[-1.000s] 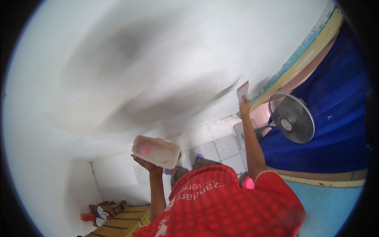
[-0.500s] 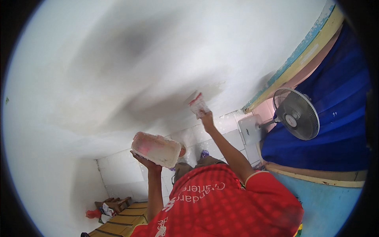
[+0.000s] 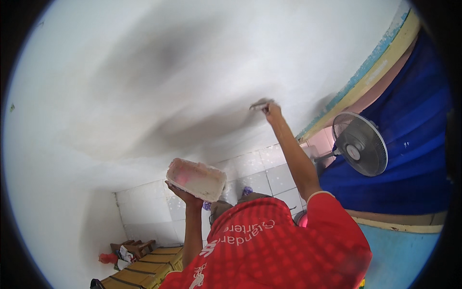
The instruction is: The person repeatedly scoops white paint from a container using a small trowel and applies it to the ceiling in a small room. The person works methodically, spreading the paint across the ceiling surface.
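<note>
My left hand (image 3: 186,195) supports a whitish rectangular plastic tub (image 3: 204,180) from below and along its left side. Pink stains and pale smears mark the tub, which is tilted so that its inside shows. Up at the white wall (image 3: 192,58), my right hand (image 3: 273,111) grips a flat scraper (image 3: 261,104), now seen nearly edge-on. Its blade is against the wall or very close to it; contact cannot be told for sure. My right arm is stretched out, and its shadow falls across the wall.
On the right, a grey standing fan (image 3: 360,144) is in front of a blue curtain (image 3: 409,139). Below the wall lies a tiled floor (image 3: 281,176) with white specks. At lower left are yellowish boxes (image 3: 144,269) with dark straps, a wooden piece (image 3: 139,248) and a red bag (image 3: 108,258).
My right hand has moved up and right along the wall, turning the scraper from face-on to nearly edge-on. The tub in my left hand has shifted slightly right and tilted more open.
</note>
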Action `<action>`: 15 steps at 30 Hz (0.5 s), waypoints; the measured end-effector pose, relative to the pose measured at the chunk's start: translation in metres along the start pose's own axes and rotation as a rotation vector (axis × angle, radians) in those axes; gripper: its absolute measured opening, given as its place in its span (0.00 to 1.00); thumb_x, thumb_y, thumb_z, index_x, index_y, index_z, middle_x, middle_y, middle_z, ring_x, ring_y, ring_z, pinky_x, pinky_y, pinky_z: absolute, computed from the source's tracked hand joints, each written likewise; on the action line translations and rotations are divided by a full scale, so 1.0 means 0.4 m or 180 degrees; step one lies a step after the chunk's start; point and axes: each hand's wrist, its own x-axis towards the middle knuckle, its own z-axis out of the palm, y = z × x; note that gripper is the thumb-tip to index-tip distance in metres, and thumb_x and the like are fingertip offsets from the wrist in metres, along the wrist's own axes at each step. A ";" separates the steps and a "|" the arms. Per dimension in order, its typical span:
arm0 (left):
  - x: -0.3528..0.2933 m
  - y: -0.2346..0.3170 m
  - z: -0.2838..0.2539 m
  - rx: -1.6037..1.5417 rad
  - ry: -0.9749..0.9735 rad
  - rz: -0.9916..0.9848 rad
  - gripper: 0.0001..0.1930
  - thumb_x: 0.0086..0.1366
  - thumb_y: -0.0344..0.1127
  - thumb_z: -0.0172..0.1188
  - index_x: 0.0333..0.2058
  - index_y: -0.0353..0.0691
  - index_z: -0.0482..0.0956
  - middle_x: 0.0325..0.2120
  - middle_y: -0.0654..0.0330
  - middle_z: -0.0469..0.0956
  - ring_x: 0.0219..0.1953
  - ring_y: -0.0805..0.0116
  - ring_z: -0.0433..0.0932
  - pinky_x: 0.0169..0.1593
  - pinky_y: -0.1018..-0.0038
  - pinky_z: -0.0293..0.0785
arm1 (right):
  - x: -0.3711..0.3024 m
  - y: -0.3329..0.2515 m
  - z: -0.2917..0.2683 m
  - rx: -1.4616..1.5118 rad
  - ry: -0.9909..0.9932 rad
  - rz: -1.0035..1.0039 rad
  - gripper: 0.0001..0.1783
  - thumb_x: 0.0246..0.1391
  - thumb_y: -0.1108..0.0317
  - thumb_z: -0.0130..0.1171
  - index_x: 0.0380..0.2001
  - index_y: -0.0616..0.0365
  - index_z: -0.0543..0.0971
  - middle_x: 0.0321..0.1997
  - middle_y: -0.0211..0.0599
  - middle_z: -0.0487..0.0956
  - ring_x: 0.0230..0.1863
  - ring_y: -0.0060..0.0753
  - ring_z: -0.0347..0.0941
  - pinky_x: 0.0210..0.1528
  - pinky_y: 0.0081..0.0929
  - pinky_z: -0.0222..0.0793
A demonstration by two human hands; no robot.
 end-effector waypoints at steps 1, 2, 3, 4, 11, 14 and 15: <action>0.025 -0.023 -0.019 -0.0095 -0.0253 -0.0015 0.24 0.75 0.58 0.39 0.52 0.45 0.70 0.48 0.60 0.74 0.50 0.68 0.76 0.51 0.64 0.77 | 0.067 -0.025 -0.043 0.0966 0.0202 -0.0064 0.06 0.59 0.75 0.57 0.40 0.59 0.78 0.40 0.38 0.78 0.41 0.36 0.76 0.39 0.33 0.77; 0.024 -0.001 -0.083 -0.0127 -0.0220 0.0201 0.25 0.75 0.59 0.39 0.53 0.45 0.69 0.49 0.60 0.74 0.51 0.68 0.75 0.53 0.64 0.77 | -0.026 -0.097 0.043 -0.0696 -0.0311 -0.0534 0.06 0.60 0.75 0.55 0.41 0.62 0.77 0.39 0.40 0.77 0.40 0.37 0.76 0.40 0.35 0.78; 0.011 0.020 -0.118 -0.0207 -0.0213 0.0226 0.25 0.76 0.59 0.37 0.54 0.46 0.69 0.49 0.60 0.74 0.51 0.67 0.76 0.53 0.63 0.77 | -0.137 -0.227 0.085 -0.2309 -0.0426 -0.1284 0.07 0.62 0.75 0.54 0.41 0.64 0.77 0.39 0.41 0.77 0.40 0.37 0.76 0.41 0.36 0.79; 0.014 0.014 -0.113 -0.0326 -0.0397 0.0075 0.25 0.76 0.59 0.36 0.55 0.47 0.68 0.49 0.61 0.74 0.51 0.66 0.76 0.54 0.63 0.77 | -0.156 -0.169 0.008 -0.1348 -0.0185 -0.0992 0.07 0.61 0.74 0.53 0.42 0.62 0.76 0.38 0.39 0.77 0.39 0.37 0.76 0.41 0.36 0.79; 0.082 -0.047 -0.175 0.0523 -0.0350 0.0603 0.22 0.77 0.56 0.35 0.54 0.49 0.69 0.48 0.63 0.75 0.48 0.65 0.78 0.52 0.64 0.80 | -0.088 0.170 -0.107 -0.0198 -0.0487 -0.0908 0.08 0.57 0.75 0.53 0.39 0.53 0.77 0.34 0.35 0.76 0.36 0.35 0.75 0.40 0.35 0.77; 0.064 -0.023 -0.090 0.0106 -0.0463 0.0235 0.22 0.77 0.56 0.36 0.52 0.48 0.70 0.44 0.64 0.76 0.46 0.64 0.79 0.50 0.63 0.81 | 0.058 0.026 0.033 0.1624 0.0380 0.1026 0.03 0.58 0.76 0.57 0.34 0.57 0.79 0.29 0.33 0.75 0.32 0.32 0.75 0.40 0.34 0.78; 0.057 0.000 -0.085 -0.0183 -0.0309 0.0131 0.22 0.77 0.56 0.36 0.51 0.48 0.70 0.42 0.64 0.76 0.45 0.64 0.79 0.49 0.62 0.81 | 0.001 -0.036 0.072 -0.0114 -0.0148 -0.0024 0.04 0.59 0.76 0.58 0.37 0.59 0.79 0.32 0.33 0.76 0.36 0.31 0.75 0.43 0.33 0.78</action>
